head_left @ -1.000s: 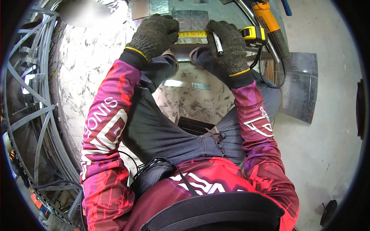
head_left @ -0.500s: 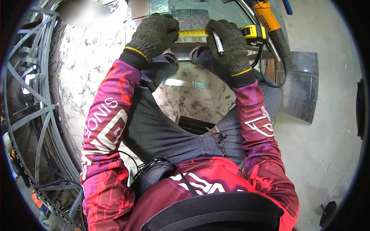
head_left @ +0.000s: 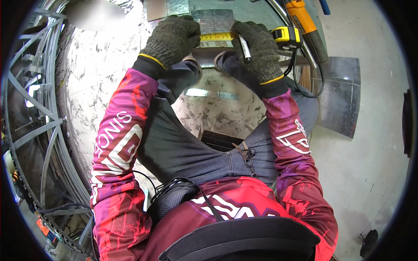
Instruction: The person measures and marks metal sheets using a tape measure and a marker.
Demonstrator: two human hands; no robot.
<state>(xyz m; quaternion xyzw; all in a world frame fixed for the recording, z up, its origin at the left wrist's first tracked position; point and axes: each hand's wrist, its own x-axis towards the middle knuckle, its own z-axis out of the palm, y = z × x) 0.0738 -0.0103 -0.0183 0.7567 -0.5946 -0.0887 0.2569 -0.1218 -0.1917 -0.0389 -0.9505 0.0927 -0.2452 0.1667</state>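
Both my hands wear dark knit gloves with yellow cuff edges. My left hand is closed on the yellow blade of a tape measure, at its left stretch. The blade lies across a metal sheet on the worktop. My right hand is closed at the blade's other side and also holds a white marker, which points down toward me. The yellow and black tape case sits just right of that hand. Both sets of fingertips are partly hidden.
An orange-bodied power tool lies on the right of the worktop, with a black cable looping down. Large metal sheets lie on the floor at right. A rack of metal bars stands along the left.
Hands, tape and marker have shifted very slightly left in the view. The grip of both hands looks the same.
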